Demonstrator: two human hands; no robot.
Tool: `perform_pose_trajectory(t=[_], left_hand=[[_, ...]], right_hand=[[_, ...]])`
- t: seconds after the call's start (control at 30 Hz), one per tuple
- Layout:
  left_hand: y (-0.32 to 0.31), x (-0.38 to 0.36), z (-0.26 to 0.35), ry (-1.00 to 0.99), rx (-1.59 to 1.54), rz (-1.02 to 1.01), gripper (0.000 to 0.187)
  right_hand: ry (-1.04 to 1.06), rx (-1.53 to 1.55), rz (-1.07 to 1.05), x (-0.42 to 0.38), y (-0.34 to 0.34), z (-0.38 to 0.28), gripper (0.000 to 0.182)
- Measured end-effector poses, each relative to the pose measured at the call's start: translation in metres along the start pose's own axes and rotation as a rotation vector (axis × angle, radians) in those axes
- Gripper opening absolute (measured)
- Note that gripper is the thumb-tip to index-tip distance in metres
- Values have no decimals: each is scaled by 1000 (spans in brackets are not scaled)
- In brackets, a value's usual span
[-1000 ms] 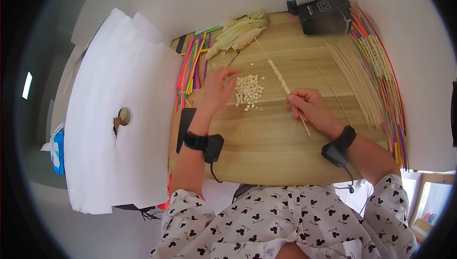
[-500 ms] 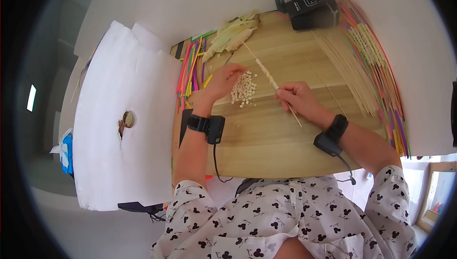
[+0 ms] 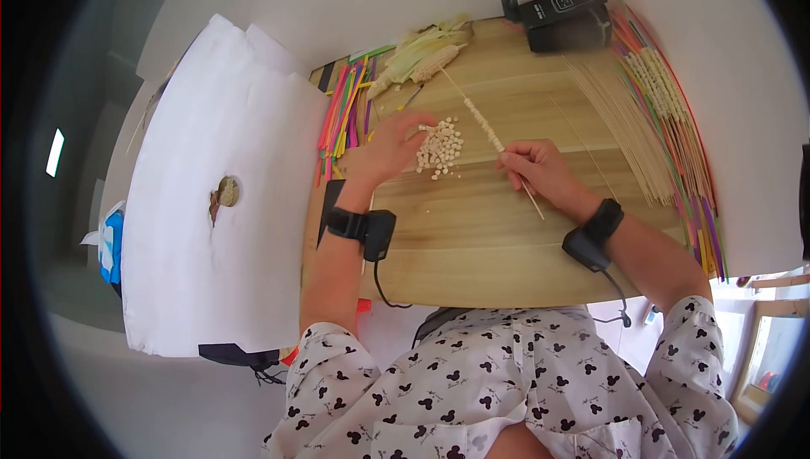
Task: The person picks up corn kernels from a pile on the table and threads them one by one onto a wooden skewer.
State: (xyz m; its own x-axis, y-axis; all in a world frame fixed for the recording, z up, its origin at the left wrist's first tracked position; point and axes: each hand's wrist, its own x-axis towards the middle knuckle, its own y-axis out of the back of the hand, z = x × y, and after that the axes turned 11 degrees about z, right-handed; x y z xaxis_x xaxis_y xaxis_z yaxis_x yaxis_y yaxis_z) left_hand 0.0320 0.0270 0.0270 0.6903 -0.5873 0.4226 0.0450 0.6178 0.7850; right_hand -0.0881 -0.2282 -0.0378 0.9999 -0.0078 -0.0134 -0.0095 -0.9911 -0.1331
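Note:
My right hand (image 3: 540, 174) is closed around a thin wooden skewer (image 3: 460, 88), gripping it near its lower end. A row of pale corn kernels (image 3: 483, 123) is threaded along the middle of the skewer, which slants up and left above the table. At the left edge of a loose pile of corn kernels (image 3: 440, 150), my left hand (image 3: 395, 143) reaches in with its fingers bent and apart. No kernel can be made out between its fingertips. Beyond the pile lies a peeled corn cob (image 3: 437, 62) with its pale husk (image 3: 405, 67).
Colourful sticks (image 3: 342, 113) lie at the left edge of the wooden table (image 3: 472, 248). Bare skewers (image 3: 620, 126) and finished kernel-threaded sticks (image 3: 662, 88) line the right side. A black box (image 3: 565, 16) stands at the back. White foam board (image 3: 228, 273) rises at the left.
The view has shifted slightly. My left hand stays at the kernel pile, its fingers a little more bent. My right hand keeps hold of the skewer.

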Motion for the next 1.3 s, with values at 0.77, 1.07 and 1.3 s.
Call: perform_pose_trajectory(t=[0.77,1.07,1.3], left_hand=[[-33,0,-27,184,-1,81,21],[-28,-8,-50,484,-367,190,13],[-25,-12,-60,361,-228,205,21]], right_hand=[[26,-97,-63,0,4,-5,24],[35,-113,-99,1,2,-6,23],[16,-119,-91,-5,0,-12,22]])
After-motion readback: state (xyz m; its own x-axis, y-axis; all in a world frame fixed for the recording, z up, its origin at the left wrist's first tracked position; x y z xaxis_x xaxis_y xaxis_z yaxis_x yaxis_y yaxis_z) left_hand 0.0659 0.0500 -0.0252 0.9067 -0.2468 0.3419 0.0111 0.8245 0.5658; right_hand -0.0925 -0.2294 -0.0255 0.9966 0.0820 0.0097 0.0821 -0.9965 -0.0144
